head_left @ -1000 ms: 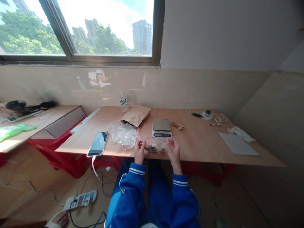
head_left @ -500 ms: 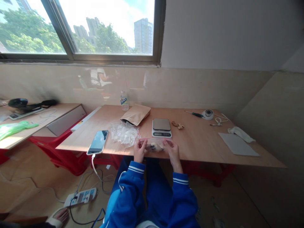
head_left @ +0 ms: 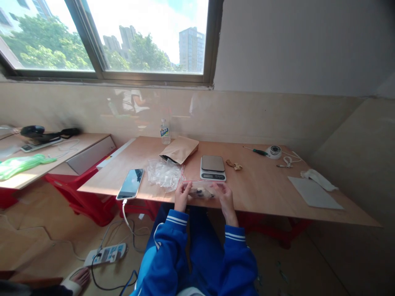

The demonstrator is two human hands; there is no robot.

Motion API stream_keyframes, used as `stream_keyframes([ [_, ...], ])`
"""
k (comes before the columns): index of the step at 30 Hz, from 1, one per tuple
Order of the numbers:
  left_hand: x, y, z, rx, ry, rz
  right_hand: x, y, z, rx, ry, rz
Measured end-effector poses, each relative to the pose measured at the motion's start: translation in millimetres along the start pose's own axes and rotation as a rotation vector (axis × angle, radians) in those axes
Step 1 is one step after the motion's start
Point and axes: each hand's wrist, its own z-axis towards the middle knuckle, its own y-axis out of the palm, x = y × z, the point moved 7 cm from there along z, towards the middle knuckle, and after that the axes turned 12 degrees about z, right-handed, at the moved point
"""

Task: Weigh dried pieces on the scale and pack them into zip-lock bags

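Observation:
A clear zip bag [head_left: 200, 190] with a red seal line along its top is stretched between my hands at the table's front edge. Some pale and dark pieces show inside it, too small to name. My left hand [head_left: 182, 196] pinches the bag's left end, and my right hand [head_left: 224, 199] pinches the right end near the seal. Just beyond the bag sits a white kitchen scale [head_left: 212, 167] with a bare metal plate. To the left lies a heap of empty clear bags [head_left: 164, 174]. Behind that heap rests a brown paper pouch [head_left: 182, 149].
A phone [head_left: 131, 184] on a white cable lies at the left edge. Farther back stands a bottle [head_left: 165, 132]. Brown dried pieces [head_left: 233, 165] lie right of the scale. A screwdriver [head_left: 259, 152], a dome camera [head_left: 274, 152] and a white sheet [head_left: 314, 192] are on the right.
My view has shifted slightly, so the table things appear a little farther right. Both hands still hold the zip bag by its ends, almost unmoved.

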Motion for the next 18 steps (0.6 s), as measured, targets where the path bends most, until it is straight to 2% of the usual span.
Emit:
stream_keyframes([
  [7, 0, 8, -1, -0.139, -0.065, -0.041, 11, 9, -2, -0.118, 0.128, 0.162],
  [13, 3, 5, 0, -0.064, -0.074, -0.040, 14, 11, -3, -0.134, 0.128, 0.084],
  [18, 4, 4, 4, -0.077, -0.045, -0.053, 6, 8, -7, -0.083, 0.073, 0.022],
])
